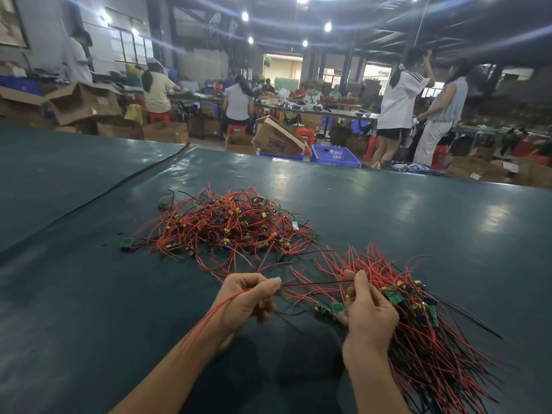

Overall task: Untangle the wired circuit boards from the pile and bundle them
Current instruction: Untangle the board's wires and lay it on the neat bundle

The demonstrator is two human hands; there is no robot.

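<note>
In the upper left of the frame, open cardboard boxes [86, 104] stand on the floor beyond the dark green table [89, 294]. A black seam line [119, 186] runs across the table's left part, from the far edge down toward the left edge of the frame.

Left of centre, the pile [227, 225] of wired circuit boards lies loose on the table: red wires knotted together, with small green boards and yellow parts among them and a few boards out at its edges. Just below it, in the lower middle, the left hand [248, 297] has its fingers curled and pinches a few red wires [209, 315] between thumb and forefinger; their long ends trail back over the wrist and forearm.

A thin black wire [316, 283] stretches from the left hand's fingertips across to the right hand [370, 312]. The right hand's fingers are curled round the bundle [418, 324], with thumb and forefinger raised at the black wire. The bundle lies against the table in the lower right, green boards gathered near the hand and red and black wires fanning out above and below it.

Behind the table's far edge sits a blue crate [334, 155], and in the upper right two people [418, 109] stand with their backs turned
</note>
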